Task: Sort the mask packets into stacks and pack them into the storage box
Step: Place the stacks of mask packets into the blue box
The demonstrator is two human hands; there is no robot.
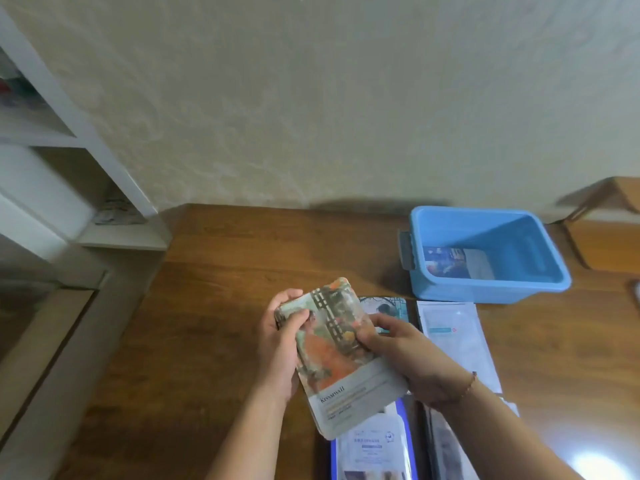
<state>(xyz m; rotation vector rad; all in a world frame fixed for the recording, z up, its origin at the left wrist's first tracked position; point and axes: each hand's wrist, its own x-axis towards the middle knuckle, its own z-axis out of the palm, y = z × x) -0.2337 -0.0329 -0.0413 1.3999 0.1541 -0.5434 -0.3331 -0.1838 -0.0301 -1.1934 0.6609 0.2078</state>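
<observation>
Packets (341, 351), a thin, floppy, slick stack, light; left hand (282, 344) and right hand (401, 355) pinch its side edges, the sound place to hold.

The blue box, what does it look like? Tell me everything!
The blue box is an open plastic tub with a thick rim and a grey latch on its left end. It sits upright on the wooden table, near the wall. One dark packet lies inside at the left. Neither hand touches it.
</observation>
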